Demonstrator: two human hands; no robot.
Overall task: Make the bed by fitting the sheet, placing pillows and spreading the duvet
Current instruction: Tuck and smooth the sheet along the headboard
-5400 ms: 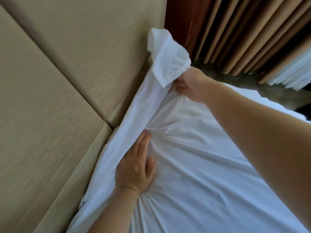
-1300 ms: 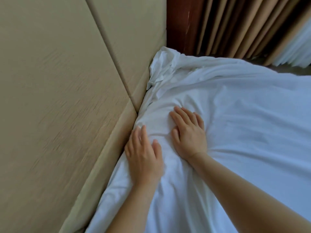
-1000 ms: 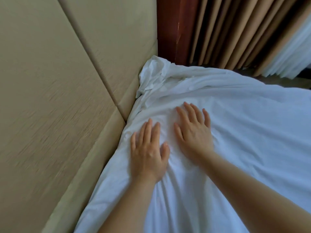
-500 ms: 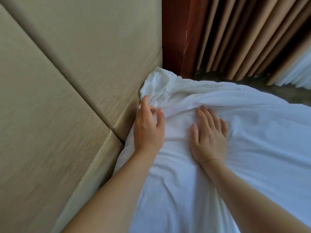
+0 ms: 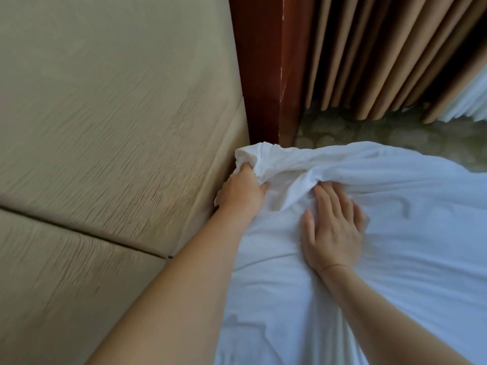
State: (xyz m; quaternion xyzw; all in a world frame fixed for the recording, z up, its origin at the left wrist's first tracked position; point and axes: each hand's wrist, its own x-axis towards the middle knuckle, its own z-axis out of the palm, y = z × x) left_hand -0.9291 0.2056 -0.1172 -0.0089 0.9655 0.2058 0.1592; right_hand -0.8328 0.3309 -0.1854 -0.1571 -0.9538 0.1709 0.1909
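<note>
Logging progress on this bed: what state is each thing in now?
sheet: spread out, corner bunched beside the headboard
left hand: grips the bunched corner
right hand: flat, pressing on the sheet
curtain: hanging in folds

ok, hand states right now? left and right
Left hand: closed, gripping the bunched corner of the sheet beside the headboard.
Right hand: open, fingers straight, flat on the sheet.
</note>
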